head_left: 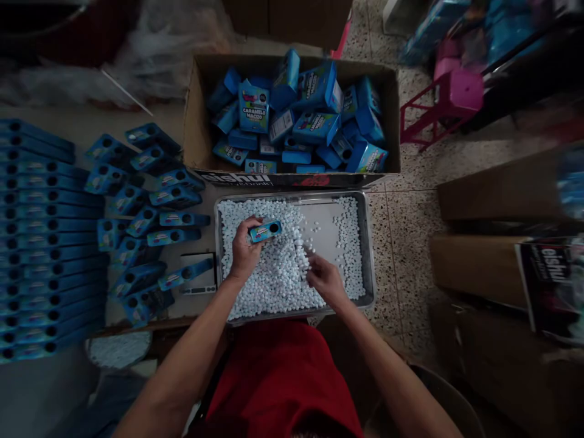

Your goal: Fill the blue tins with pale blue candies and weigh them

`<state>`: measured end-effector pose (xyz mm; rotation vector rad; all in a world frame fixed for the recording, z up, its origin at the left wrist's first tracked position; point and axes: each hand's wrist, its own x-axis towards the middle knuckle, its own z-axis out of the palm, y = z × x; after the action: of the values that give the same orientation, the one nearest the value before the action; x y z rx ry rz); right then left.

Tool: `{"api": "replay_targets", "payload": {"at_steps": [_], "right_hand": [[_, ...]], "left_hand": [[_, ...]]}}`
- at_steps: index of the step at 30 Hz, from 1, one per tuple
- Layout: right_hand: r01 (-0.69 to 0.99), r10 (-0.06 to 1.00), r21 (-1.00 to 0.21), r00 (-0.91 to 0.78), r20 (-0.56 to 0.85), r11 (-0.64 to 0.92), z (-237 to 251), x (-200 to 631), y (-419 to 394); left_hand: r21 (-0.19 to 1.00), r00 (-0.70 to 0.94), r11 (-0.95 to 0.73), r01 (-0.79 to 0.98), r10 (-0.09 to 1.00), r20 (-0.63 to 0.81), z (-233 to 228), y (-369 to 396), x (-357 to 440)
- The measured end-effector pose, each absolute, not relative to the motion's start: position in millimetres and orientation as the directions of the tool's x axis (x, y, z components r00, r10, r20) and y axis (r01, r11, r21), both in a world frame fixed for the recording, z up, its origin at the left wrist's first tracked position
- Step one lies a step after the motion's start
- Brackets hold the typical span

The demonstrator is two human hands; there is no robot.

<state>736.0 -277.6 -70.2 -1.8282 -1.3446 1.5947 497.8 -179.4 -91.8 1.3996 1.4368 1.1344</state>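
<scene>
My left hand (244, 254) grips a small blue candy box (264, 232) with a dark round hole in its top, above the left part of the tray. Under both hands lie many small white candies (260, 289), spread in a shallow metal tray (370, 261). At the middle of the tray my right hand (326, 280) is closed, its fingers at the edge of a heap of candies. What it holds, if anything, is hidden among the candies. Part of the tray floor shows bare at the upper right.
Beyond the tray stands a cardboard carton (292, 180) full of blue candy boxes. More blue boxes (176, 196) stand loosely at the left, beside stacked rows (55, 243). A white flat device (199, 281) sits left of the tray. At right are a pink stool (458, 91) and cartons (479, 267).
</scene>
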Motion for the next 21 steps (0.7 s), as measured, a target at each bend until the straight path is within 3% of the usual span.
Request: {"api": "replay_targets", "payload": {"at_steps": [5, 12, 21], "right_hand": [[0.362, 0.811, -0.795, -0.151, -0.565, -0.487, -30.9, 734.8, -257.1], [0.288, 0.614, -0.648, -0.209, -0.761, -0.705, 3.9, 718.9, -217.6], [0.341, 0.476, -0.521, -0.212, -0.853, -0.783, 53.2, 712.8, -188.9]], "left_hand": [[0.916, 0.012, -0.112, 0.384, 0.993, 0.117, -89.8, -173.5, 498.0], [0.894, 0.054, -0.172, 0.413, 0.985, 0.164, -90.5, -179.0, 492.8], [0.922, 0.044, -0.165, 0.351, 0.986, 0.16, -103.4, -182.7, 495.7]]}}
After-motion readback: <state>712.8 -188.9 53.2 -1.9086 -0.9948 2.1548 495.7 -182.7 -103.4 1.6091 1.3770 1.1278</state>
